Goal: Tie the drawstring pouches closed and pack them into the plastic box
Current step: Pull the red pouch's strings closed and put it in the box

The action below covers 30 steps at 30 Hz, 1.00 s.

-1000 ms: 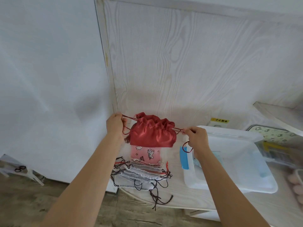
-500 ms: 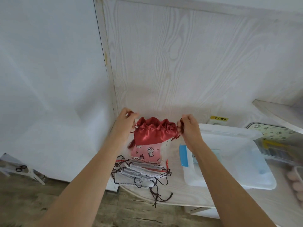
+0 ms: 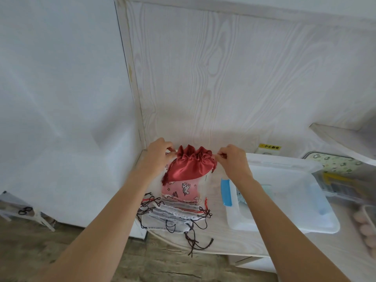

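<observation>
Satin of the red drawstring pouch (image 3: 191, 168), held over the stacked pouches (image 3: 177, 210) on the counter (image 3: 219, 244), looks light, limp, slippery; left hand (image 3: 157, 152) and right hand (image 3: 232, 158) each pinch its gathered neck, likely the surest hold.

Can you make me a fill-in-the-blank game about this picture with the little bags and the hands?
1. Both hands, the left hand and the right hand, hold up a pouch whose colour is ____.
2. The pink pouch just under it has white ____ printed on it.
3. The plastic box has a clip on its near end that is coloured ____.
4. The pile of flat pouches lies on the ____ side of the box.

Missing words: red; unicorns; blue; left
</observation>
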Available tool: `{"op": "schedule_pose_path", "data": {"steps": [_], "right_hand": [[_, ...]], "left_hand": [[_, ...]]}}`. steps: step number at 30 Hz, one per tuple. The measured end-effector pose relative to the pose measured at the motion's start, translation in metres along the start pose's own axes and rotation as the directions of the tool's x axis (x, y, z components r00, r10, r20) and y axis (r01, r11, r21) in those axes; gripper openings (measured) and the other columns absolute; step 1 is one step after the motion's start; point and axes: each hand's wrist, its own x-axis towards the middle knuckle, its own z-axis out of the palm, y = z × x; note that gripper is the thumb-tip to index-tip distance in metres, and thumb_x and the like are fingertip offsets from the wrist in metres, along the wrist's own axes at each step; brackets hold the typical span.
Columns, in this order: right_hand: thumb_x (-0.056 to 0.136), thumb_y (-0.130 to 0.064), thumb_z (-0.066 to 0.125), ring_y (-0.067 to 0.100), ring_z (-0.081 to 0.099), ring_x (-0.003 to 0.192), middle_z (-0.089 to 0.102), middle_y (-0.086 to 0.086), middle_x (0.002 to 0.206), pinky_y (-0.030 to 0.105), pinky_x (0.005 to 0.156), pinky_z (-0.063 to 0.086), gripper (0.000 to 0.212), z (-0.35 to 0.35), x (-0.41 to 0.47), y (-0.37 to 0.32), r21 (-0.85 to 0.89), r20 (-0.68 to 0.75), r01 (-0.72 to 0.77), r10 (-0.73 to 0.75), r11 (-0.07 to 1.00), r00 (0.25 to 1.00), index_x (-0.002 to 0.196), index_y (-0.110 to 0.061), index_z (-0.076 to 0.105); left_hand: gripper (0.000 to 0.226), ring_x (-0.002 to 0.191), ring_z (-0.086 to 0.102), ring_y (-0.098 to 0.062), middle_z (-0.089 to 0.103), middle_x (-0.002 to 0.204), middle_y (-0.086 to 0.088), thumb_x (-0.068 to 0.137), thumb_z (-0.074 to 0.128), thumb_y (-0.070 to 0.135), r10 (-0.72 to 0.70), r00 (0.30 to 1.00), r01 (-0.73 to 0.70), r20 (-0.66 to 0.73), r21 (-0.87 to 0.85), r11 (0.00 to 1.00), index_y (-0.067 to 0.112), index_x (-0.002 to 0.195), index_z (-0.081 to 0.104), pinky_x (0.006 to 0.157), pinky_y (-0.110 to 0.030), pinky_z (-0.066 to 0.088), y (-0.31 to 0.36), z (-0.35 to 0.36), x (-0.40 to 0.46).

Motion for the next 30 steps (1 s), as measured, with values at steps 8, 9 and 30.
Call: {"op": "schedule_pose_path", "data": {"steps": [8,9,30], "right_hand": [[0.087,-0.012,0.059,0.014,0.038,0.06,0.043,0.004,0.069,0.012,0.05,0.031,0.023,0.007,-0.008,0.007,0.041,-0.134,-0.084,0.089,0.996,0.987,0.071,0.004,0.063],[0.087,-0.011,0.059,0.014,0.037,0.059,0.041,0.003,0.068,0.012,0.05,0.031,0.023,0.008,-0.01,0.007,0.057,-0.135,-0.09,0.097,0.994,0.986,0.07,0.003,0.062],[0.076,-0.046,0.064,0.019,0.052,0.099,0.06,-0.008,0.09,0.06,0.105,0.019,0.015,0.021,-0.024,-0.012,-0.101,0.332,-0.207,0.229,0.973,0.915,0.081,-0.034,0.055]], "left_hand": [[0.022,0.084,0.051,-0.024,0.045,0.091,-0.011,0.096,0.049,0.014,-0.094,0.98,0.121,-0.177,0.144,0.982,-0.005,0.094,0.06,0.074,-0.03,0.04,-0.004,0.008,-0.002],[0.02,0.088,0.052,-0.027,0.047,0.094,-0.013,0.096,0.049,0.013,-0.099,0.977,0.128,-0.191,0.148,0.981,-0.004,0.095,0.058,0.076,-0.035,0.044,-0.003,0.01,-0.003],[0.01,0.056,0.053,-0.024,0.06,0.073,-0.013,0.099,0.027,0.012,-0.019,0.998,0.012,-0.062,-0.112,0.994,0.013,0.091,0.033,0.047,-0.033,0.042,0.037,0.007,-0.009]]}}
